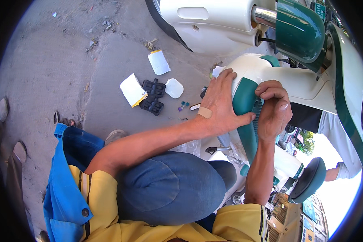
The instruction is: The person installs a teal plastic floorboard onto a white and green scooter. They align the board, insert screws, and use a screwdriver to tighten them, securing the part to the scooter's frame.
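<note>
A white electric scooter with green panels stands tilted in the picture before me. My left hand [220,104], with an adhesive bandage near the wrist, lies spread over the front of its green side panel [244,95]. Its fingers reach onto the white body cover [245,66], and the thumb presses near the ribbed dark green floor strip [256,121]. Across that strip, my right hand [273,112] is raised with curled fingers, the fingertips close to the panel's edge. Whether something small sits between those fingers is hidden.
Black plastic pedals [153,89], torn white card pieces [133,90], a white rounded cover [174,88] and small teal caps [185,103] lie on the concrete ground. The scooter's front fender [211,27] and saddle [310,181] flank me. Other people's shoes [19,151] and pale trousers [335,136] are nearby.
</note>
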`<state>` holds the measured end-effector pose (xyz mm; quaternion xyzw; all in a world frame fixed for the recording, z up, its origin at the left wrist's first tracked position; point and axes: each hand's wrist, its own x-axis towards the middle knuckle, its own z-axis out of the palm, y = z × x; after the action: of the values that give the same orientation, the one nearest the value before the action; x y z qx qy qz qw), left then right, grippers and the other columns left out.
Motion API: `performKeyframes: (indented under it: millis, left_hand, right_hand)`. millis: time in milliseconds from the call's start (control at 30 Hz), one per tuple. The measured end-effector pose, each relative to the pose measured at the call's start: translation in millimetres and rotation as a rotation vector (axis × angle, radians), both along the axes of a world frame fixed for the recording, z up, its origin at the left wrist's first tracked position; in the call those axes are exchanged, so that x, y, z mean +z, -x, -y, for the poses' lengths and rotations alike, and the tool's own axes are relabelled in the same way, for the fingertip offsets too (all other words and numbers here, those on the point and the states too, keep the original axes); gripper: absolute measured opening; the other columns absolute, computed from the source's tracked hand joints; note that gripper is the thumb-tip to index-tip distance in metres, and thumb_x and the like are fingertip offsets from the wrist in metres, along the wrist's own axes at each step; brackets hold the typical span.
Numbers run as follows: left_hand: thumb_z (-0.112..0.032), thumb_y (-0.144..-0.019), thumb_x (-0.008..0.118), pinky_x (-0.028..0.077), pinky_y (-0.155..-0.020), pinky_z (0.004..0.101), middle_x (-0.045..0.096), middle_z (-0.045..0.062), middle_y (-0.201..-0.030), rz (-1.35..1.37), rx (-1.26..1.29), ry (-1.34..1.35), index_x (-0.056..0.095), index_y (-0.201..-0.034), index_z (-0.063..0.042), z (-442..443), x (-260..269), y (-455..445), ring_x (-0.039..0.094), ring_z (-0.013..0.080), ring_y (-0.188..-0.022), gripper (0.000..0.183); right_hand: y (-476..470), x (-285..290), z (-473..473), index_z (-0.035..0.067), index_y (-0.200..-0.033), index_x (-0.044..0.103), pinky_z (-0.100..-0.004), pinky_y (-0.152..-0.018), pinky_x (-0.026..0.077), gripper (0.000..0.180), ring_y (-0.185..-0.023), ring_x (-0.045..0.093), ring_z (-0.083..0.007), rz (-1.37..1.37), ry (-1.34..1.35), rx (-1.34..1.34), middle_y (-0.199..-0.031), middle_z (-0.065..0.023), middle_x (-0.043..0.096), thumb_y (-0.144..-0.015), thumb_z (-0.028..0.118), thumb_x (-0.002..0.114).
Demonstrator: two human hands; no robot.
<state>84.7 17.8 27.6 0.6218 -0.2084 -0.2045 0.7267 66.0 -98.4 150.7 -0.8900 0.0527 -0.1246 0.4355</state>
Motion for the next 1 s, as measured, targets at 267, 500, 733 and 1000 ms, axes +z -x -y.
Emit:
performKeyframes:
  millis: [267,500,733,1000]
  left_hand:
    - [-0.022,-0.080,0.088,0.035,-0.125,0.0500,0.042,0.025,-0.159,-0.011,0.000,0.215,0.041,-0.152,0.001,-11,-2,3,0.044,0.0443,-0.147,0.090]
    - [-0.009,-0.083,0.074,0.036,-0.124,0.0458,0.052,0.020,-0.153,-0.194,-0.160,0.392,0.051,-0.147,0.000,-19,-10,-25,0.049,0.0366,-0.145,0.069]
    - [-0.002,-0.083,0.057,0.035,-0.123,0.0442,0.055,0.019,-0.151,-0.210,-0.191,0.477,0.057,-0.141,0.001,-14,-14,-35,0.050,0.0333,-0.143,0.058]
    - [-0.007,-0.086,0.067,0.037,-0.121,0.0457,0.052,0.023,-0.152,-0.123,-0.177,0.363,0.055,-0.143,0.002,-19,-11,-34,0.049,0.0359,-0.143,0.059]
  right_hand:
    - [23,-4,-6,-0.003,-0.099,0.064,-0.0377,-0.091,0.050,0.039,-0.098,0.063,-0.0257,-0.068,-0.089,-0.066,-0.106,-0.0202,0.068,-0.110,0.033,0.052]
    - [64,-7,-21,0.002,-0.137,0.061,-0.0472,-0.109,0.050,0.066,-0.129,0.059,-0.0392,-0.220,0.681,-0.265,-0.139,-0.0230,0.059,-0.081,0.019,0.091]
    - [66,-3,-26,0.005,-0.150,0.053,-0.0535,-0.112,0.047,0.094,-0.137,0.051,-0.0433,-0.347,0.891,-0.212,-0.148,-0.0219,0.050,-0.070,0.026,0.097]
    - [61,-1,-23,0.003,-0.150,0.053,-0.0583,-0.110,0.047,0.092,-0.133,0.052,-0.0477,-0.282,0.920,-0.111,-0.143,-0.0250,0.049,-0.069,0.018,0.094]
